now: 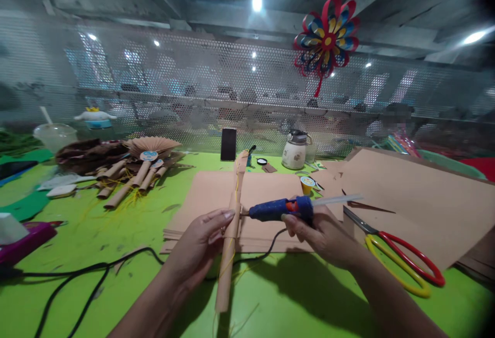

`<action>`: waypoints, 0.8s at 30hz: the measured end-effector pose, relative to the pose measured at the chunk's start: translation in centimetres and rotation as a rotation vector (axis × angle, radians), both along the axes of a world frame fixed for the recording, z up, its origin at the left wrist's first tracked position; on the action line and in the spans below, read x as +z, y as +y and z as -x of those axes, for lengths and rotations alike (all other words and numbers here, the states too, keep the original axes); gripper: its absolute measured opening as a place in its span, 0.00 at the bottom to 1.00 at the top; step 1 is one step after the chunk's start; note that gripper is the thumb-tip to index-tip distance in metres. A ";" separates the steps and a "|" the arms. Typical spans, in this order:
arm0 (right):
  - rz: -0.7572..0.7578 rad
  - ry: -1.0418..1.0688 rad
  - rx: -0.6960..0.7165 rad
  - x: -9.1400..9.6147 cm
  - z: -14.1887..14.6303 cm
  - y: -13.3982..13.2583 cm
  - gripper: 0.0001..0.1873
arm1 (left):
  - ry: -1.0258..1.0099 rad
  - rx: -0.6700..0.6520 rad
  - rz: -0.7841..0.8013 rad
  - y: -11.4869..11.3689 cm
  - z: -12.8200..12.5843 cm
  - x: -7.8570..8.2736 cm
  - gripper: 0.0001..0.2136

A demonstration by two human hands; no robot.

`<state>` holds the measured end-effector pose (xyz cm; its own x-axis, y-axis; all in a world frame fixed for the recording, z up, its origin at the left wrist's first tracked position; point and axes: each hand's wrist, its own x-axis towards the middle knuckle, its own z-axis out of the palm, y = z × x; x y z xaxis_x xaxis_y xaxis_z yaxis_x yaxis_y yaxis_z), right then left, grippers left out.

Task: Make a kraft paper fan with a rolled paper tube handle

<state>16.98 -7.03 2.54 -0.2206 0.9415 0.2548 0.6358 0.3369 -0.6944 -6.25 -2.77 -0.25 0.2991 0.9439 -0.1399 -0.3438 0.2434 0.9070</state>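
My left hand [207, 235] is closed around a long rolled brown paper tube [226, 276], with yellow string hanging along it. The tube stands in front of me, its upper end pointing away over the paper. My right hand [319, 232] grips a blue glue gun [276, 209] from the right. The gun's nozzle touches or nearly touches the tube just beside my left fingertips. A clear glue stick [338, 199] pokes out of the gun's back end. Beneath both hands lies a stack of brown paper sheets [204, 188].
Red-and-yellow-handled scissors [402, 258] lie at the right by large brown sheets [433, 193]. Finished paper fans [150, 147] with tube handles pile up at the left. A black cable [112, 263] crosses the front left. A phone [228, 144] and white bottle [294, 152] stand at the back.
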 end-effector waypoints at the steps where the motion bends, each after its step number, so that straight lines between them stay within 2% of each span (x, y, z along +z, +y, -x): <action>1: -0.013 0.013 -0.010 0.0 0.1 0.0 0.21 | -0.006 0.006 0.005 0.0 0.0 0.0 0.07; 7: -0.029 0.002 -0.016 0.1 0.7 0.0 0.20 | -0.009 0.011 0.020 0.0 0.0 0.0 0.05; 14: -0.029 -0.043 0.052 0.6 0.7 -0.4 0.20 | 0.036 -0.049 -0.021 0.0 0.0 0.3 0.10; 20: -0.042 -0.008 -0.020 0.1 0.5 -0.1 0.20 | 0.001 -0.004 0.009 0.1 0.1 -0.1 0.06; 24: -0.042 -0.028 0.010 0.2 0.6 -0.2 0.20 | -0.001 -0.024 0.003 0.1 0.0 0.0 0.08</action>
<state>16.36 -7.20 2.73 -0.2373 0.9279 0.2876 0.6513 0.3716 -0.6616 -6.24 -2.69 -0.26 0.3213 0.9362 -0.1423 -0.3387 0.2540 0.9060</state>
